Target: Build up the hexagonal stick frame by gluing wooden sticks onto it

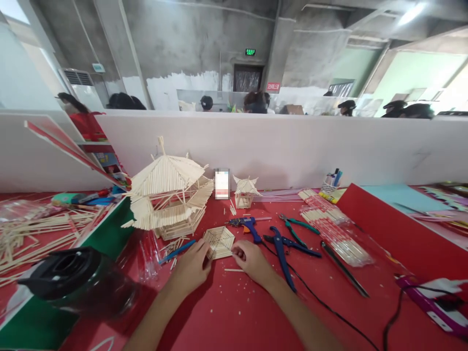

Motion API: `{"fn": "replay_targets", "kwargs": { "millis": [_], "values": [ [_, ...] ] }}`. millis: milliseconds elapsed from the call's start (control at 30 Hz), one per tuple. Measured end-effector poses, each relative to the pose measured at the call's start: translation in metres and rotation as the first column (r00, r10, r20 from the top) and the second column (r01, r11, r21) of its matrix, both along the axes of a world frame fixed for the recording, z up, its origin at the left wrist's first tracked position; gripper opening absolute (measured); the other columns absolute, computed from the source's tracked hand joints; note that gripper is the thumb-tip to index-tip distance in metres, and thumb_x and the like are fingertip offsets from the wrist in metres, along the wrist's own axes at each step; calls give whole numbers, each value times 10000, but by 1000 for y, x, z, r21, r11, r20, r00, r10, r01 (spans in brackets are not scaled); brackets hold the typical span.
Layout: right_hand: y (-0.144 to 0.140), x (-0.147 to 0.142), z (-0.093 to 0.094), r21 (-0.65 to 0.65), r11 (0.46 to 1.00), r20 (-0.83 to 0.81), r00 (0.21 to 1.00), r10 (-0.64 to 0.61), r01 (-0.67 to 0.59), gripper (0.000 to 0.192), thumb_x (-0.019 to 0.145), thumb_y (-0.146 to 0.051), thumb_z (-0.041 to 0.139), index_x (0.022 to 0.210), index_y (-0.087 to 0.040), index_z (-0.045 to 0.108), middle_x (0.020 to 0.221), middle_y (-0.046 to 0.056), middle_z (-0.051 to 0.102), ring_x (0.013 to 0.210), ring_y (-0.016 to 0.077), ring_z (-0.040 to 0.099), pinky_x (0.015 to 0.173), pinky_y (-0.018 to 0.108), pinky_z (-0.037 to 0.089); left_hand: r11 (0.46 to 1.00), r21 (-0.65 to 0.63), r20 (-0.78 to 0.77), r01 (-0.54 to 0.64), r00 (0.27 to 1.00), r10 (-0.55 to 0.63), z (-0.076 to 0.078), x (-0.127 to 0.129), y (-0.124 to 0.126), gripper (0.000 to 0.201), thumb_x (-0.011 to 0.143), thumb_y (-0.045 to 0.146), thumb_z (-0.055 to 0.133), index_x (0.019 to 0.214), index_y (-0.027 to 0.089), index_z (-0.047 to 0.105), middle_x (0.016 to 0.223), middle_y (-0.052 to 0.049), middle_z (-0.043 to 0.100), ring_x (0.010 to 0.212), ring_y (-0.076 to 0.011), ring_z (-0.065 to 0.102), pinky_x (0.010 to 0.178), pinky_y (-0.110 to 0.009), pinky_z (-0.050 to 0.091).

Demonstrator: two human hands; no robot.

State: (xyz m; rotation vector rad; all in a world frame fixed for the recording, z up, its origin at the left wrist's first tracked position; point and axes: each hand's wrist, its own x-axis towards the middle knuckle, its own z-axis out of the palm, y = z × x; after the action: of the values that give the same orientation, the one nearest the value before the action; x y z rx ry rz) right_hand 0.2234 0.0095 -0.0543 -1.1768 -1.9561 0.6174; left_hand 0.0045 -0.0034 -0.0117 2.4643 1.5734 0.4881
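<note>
Pinched between left hand (192, 268) and right hand (252, 261), each grip narrow on an edge of the flat stick hexagon (218, 242) lying on the red surface (226, 312); might crack if squeezed, or bump the glue gun (248, 226) just beyond.

Both hands rest on the red bench (226, 312). The left hand (192, 268) and the right hand (252, 261) touch a flat hexagon of sticks (218, 241). A blue glue gun (245, 225) lies just beside it.
</note>
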Motion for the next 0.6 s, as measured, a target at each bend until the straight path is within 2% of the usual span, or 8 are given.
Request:
{"fn": "replay_targets", "kwargs": {
  "millis": [600],
  "values": [
    [-2, -1, 1, 17, 1000, 56, 998, -18, 17, 187, 792, -30, 575, 855, -192, 642, 757, -2, 636, 665, 139, 570, 626, 225, 446, 999, -22, 25, 29, 999, -28, -4, -6, 1, 112, 925, 196, 410, 894, 218, 515, 948, -35, 574, 894, -199, 578, 780, -303, 439]
  ]
}}
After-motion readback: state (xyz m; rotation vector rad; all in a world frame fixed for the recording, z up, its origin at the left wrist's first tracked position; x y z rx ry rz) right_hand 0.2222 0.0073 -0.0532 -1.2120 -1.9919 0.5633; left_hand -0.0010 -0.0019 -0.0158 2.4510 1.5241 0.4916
